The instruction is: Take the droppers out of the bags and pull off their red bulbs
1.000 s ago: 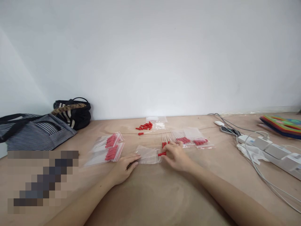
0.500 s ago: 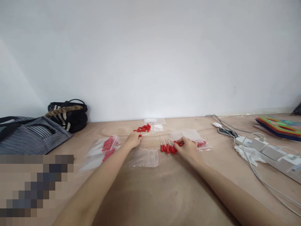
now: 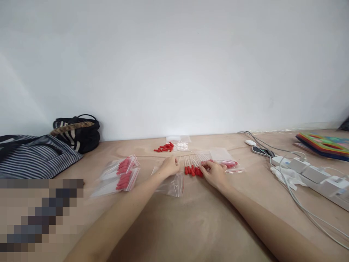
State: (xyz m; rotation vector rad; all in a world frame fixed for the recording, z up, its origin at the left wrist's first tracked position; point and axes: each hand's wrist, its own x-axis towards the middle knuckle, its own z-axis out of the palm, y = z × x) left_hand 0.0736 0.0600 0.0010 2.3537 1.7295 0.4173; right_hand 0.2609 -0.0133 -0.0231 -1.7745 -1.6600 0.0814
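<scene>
My left hand (image 3: 170, 166) is over an unfilled clear zip bag (image 3: 174, 186), its fingers drawn together. A thin pale line shows at its fingertips; I cannot make out what they hold. To its right lies a row of white sticks with red ends (image 3: 192, 170), red ends toward me. My right hand (image 3: 215, 173) has its fingers curled at the right end of this row, thumb and finger against the red ends. Just behind it lies a zip bag (image 3: 219, 154) with red-ended sticks in or under it, partly hidden by the hand.
Two zip bags with red pieces (image 3: 125, 179) lie at the left. Loose small red pieces (image 3: 165, 147) lie near the wall beside another clear bag (image 3: 178, 139). A striped bag (image 3: 54, 154) and black bag (image 3: 87, 136) stand far left; a power strip (image 3: 313, 174) with cables is right.
My left hand has moved right, from near the loose red pieces to over the clear bag beside the sticks. The bag has shifted and creased. My right hand stays at the row.
</scene>
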